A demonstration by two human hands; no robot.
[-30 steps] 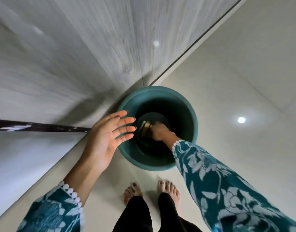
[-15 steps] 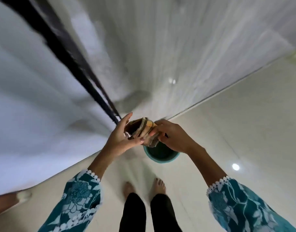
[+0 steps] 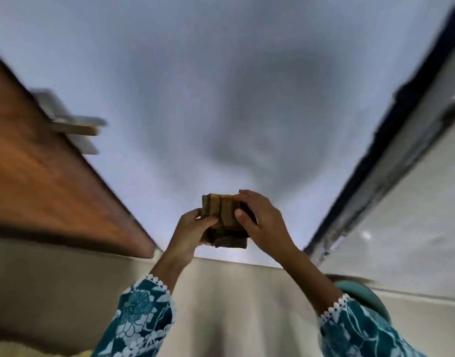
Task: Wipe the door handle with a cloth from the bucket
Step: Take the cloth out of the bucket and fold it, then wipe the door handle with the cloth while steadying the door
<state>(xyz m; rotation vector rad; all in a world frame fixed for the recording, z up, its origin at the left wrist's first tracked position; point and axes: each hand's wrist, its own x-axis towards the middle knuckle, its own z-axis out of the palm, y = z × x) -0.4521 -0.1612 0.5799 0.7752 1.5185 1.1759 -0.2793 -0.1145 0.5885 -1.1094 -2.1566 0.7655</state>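
Observation:
A folded brown cloth (image 3: pixel 222 211) with dark stripes is held up in front of me at chest height. My left hand (image 3: pixel 191 229) grips its left side, and my right hand (image 3: pixel 262 222) grips its right side and top. A blurred silver door handle (image 3: pixel 74 124) sticks out from the brown wooden door (image 3: pixel 40 176) at the left, well apart from the cloth. Only a strip of the teal bucket (image 3: pixel 363 296) shows, low at the right behind my right forearm.
A pale grey wall (image 3: pixel 221 86) fills the middle of the view. A dark vertical strip (image 3: pixel 391 150) edges a light panel at the right. The beige floor (image 3: pixel 234 305) lies below. The whole picture is motion-blurred.
The cloth has come up out of the bucket with both hands on it. My view has swung up and left, so the wooden door and its handle now show.

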